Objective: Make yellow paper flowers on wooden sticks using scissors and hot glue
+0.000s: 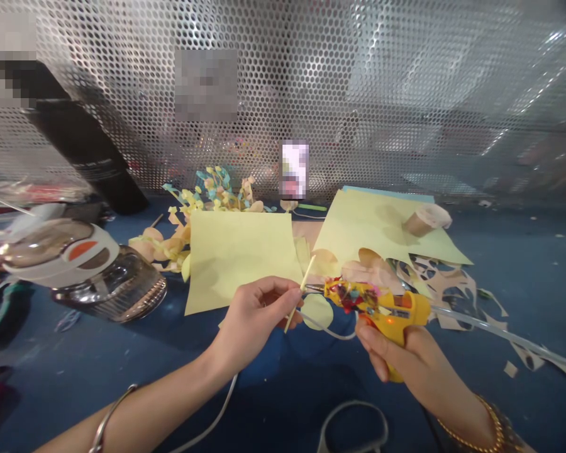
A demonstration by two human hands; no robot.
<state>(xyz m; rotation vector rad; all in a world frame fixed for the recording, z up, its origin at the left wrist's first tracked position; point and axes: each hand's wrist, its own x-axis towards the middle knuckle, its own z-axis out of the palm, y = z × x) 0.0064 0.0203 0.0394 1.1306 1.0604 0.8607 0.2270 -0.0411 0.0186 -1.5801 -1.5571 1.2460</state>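
We look down at our two hands, held just apart above a blue counter (523, 264). Our left hand (257, 321) is closed, its fingertips (292, 292) pinched on a thin wooden skewer (293, 307), which tilts up and to the right. Our right hand (396, 362) is clamped around the grip of a yellow hot glue gun (382, 308), decorated with colorful foil-like patches. The gun's slim metal nozzle (314, 288) points left, just beside the skewer. A translucent glue stick (500, 333) extends from the gun's back end toward the right. A white cord (327, 330) curves below the nozzle, near a pale green paper circle (317, 311).

Behind our hands lie two pale yellow paper sheets (240, 261) (368, 226), with a small kraft paper roll (427, 220) on the right-hand sheet. Cut paper scraps (448, 292) are scattered to the right. Curled yellow and peach paper pieces (207, 201) are heaped to the left of the sheets. Farther left stands a ribbed glass jar (117, 283), and green-handled pliers (2, 308) lie at the edge. A perforated metal panel (283, 75) rises behind everything.
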